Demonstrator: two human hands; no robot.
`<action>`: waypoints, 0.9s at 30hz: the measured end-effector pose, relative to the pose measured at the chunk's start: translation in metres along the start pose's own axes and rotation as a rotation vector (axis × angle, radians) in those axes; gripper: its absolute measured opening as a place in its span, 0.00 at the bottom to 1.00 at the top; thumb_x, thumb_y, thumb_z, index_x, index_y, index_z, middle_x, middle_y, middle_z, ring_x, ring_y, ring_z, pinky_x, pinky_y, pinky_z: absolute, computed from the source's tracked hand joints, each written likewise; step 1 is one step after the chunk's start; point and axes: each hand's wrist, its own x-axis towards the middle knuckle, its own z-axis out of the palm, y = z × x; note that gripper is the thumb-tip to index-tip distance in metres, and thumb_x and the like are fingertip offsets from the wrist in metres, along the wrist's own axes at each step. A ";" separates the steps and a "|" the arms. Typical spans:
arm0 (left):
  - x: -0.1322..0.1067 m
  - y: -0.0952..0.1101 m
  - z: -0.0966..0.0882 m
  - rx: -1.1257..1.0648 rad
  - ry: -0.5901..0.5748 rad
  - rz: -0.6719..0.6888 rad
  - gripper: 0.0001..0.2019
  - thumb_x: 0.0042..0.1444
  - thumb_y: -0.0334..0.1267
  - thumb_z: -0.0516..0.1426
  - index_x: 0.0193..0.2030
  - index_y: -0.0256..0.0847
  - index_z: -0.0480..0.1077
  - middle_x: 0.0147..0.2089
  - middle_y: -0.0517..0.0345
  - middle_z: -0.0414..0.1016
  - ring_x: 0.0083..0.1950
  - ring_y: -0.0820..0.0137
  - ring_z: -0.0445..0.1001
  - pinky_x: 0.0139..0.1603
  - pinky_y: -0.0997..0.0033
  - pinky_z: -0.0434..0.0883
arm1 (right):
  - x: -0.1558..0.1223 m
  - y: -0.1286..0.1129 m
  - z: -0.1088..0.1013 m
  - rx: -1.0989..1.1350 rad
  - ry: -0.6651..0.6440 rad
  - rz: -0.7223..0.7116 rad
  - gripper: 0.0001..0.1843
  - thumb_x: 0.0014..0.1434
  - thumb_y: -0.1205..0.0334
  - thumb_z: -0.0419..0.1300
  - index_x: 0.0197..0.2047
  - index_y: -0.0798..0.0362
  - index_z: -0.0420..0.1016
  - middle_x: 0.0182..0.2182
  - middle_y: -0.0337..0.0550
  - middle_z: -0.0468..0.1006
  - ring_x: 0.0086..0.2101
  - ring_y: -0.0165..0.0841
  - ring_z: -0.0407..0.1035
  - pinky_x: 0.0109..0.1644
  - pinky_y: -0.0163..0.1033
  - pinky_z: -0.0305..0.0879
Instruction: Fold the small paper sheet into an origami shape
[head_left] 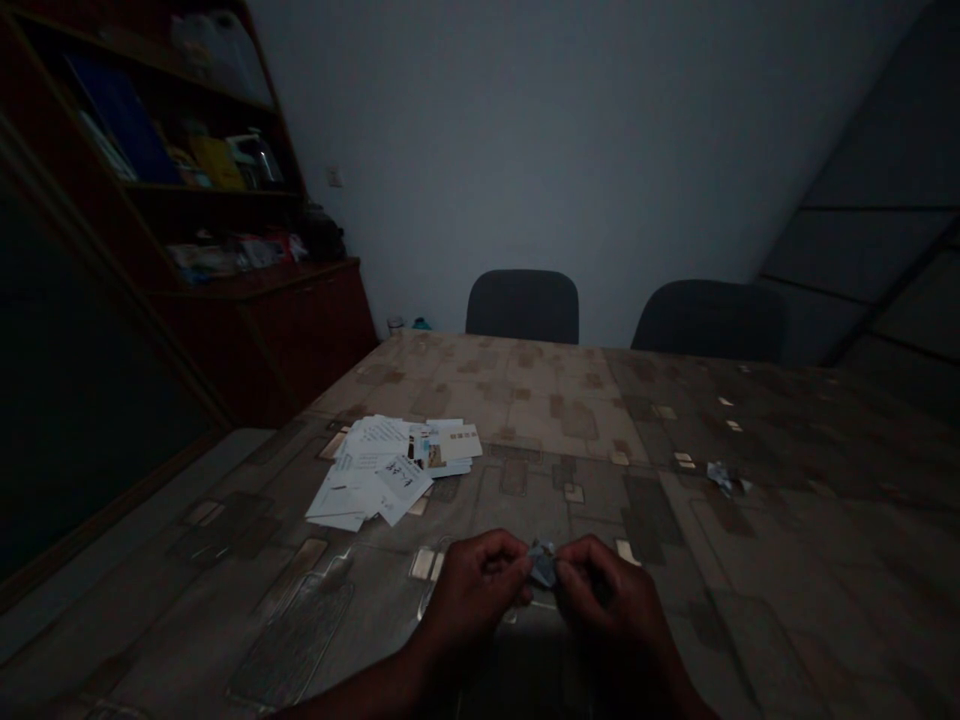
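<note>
Near centre, the left hand [480, 590] pinches the left side of a small, crumpled grey-blue piece [542, 567], apparently paper; the right hand [609, 592] pinches its right side. It is judged light, soft and easily torn, best taken by fingertips at opposite edges. Surface: a brown-beige tablecloth with rounded-rectangle patterning [487, 505] bears, at left, a loose pile of white printed cards [367, 485] and, at right, a small pale crumpled scrap [720, 476]. Room, dimly lit: dark red-brown wooden cabinet [300, 325] at far left; dark grey round-topped chairs [523, 305] at far centre and right.
</note>
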 end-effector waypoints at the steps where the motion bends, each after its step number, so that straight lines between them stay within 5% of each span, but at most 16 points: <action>1: 0.000 0.001 -0.001 0.005 -0.003 0.003 0.13 0.48 0.46 0.62 0.26 0.36 0.72 0.21 0.60 0.71 0.25 0.71 0.70 0.27 0.75 0.63 | 0.000 0.000 0.000 0.008 -0.004 0.009 0.12 0.56 0.57 0.56 0.26 0.53 0.73 0.21 0.37 0.73 0.24 0.31 0.66 0.28 0.32 0.58; 11: -0.002 0.006 0.000 -0.001 -0.002 0.034 0.14 0.48 0.47 0.62 0.25 0.38 0.69 0.22 0.62 0.68 0.25 0.73 0.66 0.27 0.76 0.60 | 0.000 -0.005 0.001 0.129 -0.012 0.102 0.14 0.55 0.52 0.57 0.26 0.53 0.71 0.19 0.35 0.68 0.23 0.30 0.61 0.27 0.33 0.56; 21: 0.001 0.002 0.001 -0.153 0.012 0.059 0.16 0.45 0.43 0.66 0.34 0.39 0.66 0.29 0.60 0.71 0.31 0.72 0.69 0.32 0.76 0.65 | 0.000 0.000 0.004 0.130 0.006 0.087 0.13 0.55 0.53 0.57 0.27 0.53 0.71 0.20 0.35 0.68 0.23 0.30 0.61 0.27 0.33 0.56; 27: -0.001 -0.001 0.001 -0.082 0.008 0.111 0.14 0.45 0.43 0.67 0.31 0.39 0.67 0.25 0.64 0.68 0.28 0.74 0.67 0.29 0.78 0.62 | -0.001 0.005 0.005 0.132 0.013 0.059 0.13 0.56 0.53 0.57 0.27 0.54 0.72 0.20 0.35 0.69 0.24 0.30 0.62 0.28 0.32 0.57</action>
